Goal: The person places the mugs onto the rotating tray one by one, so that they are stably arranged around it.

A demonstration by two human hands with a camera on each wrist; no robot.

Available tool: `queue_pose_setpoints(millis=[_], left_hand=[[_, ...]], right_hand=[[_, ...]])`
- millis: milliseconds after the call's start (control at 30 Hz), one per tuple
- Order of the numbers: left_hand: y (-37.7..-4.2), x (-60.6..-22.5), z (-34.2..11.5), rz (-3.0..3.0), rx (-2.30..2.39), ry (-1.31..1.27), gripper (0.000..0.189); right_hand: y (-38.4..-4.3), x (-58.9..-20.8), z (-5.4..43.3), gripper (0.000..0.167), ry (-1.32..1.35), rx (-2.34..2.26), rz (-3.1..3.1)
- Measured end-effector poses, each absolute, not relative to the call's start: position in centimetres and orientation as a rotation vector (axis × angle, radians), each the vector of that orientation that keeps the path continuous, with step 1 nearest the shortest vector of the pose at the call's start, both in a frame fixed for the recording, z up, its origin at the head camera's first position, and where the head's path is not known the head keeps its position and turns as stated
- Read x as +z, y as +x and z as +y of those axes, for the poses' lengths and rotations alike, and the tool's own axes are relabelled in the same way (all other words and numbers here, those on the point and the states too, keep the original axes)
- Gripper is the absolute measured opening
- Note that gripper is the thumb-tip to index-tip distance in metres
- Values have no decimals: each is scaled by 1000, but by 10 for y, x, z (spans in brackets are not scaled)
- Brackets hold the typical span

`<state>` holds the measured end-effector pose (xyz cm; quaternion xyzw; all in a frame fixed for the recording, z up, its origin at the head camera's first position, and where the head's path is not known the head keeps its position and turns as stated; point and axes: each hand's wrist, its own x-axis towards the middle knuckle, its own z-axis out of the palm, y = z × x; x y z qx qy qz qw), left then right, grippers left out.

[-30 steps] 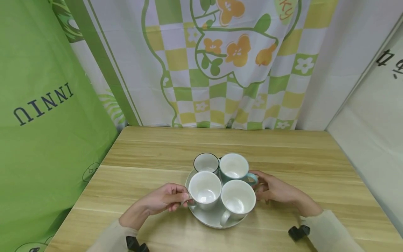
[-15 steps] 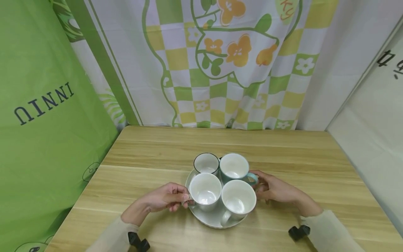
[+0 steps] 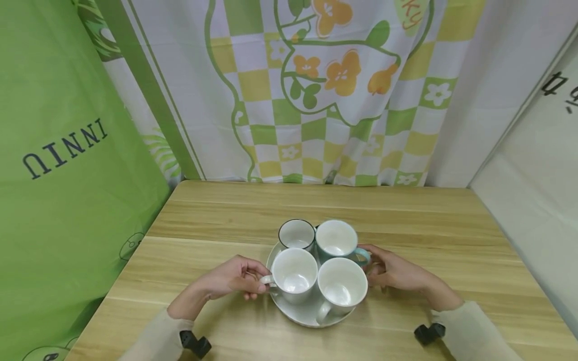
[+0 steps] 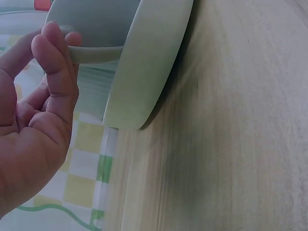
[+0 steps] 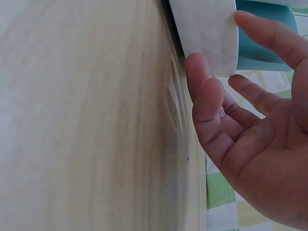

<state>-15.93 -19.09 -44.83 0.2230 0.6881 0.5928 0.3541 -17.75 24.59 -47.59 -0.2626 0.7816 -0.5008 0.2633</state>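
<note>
A white round dish (image 3: pixel 293 313) bears several mugs on the table. My left hand (image 3: pixel 230 278) is at its left side, with thumb and fingers at the handle of the front-left white mug (image 3: pixel 295 281). In the left wrist view the curled fingers meet the end of that handle (image 4: pixel 96 54). At the dish's right side my right hand (image 3: pixel 395 271) rests with loosely bent, spread fingers; in the right wrist view its fingertips are at the white dish wall (image 5: pixel 209 36). Beside it stands a teal mug (image 3: pixel 336 238). Another white mug (image 3: pixel 343 286) is at the front right; a dark-rimmed mug (image 3: pixel 295 233) stands behind.
The wooden table (image 3: pixel 217 210) extends around the dish. A patterned curtain (image 3: pixel 334 150) hangs behind its back edge. Green cloth (image 3: pixel 67 210) hangs on the left and a white one (image 3: pixel 537 200) on the right. A black wrist device (image 3: pixel 429 333) shows at the right sleeve.
My left hand has drawn slightly left, and its fingers have loosened so more of the mug's handle shows. The front-left mug shifted slightly toward me early on. The right hand has stayed still.
</note>
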Motion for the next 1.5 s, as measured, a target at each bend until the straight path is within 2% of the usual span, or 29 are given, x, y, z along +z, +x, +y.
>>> queue_pose_setpoints(millis=[733, 1500], left_hand=[[-187, -453, -196, 1727, 1501, 797, 33], [-197, -453, -208, 1802, 1496, 796, 33]], right_hand=[[-176, -475, 246, 80, -701, -1338, 2138], [-179, -471, 249, 73, -769, -1352, 2174]])
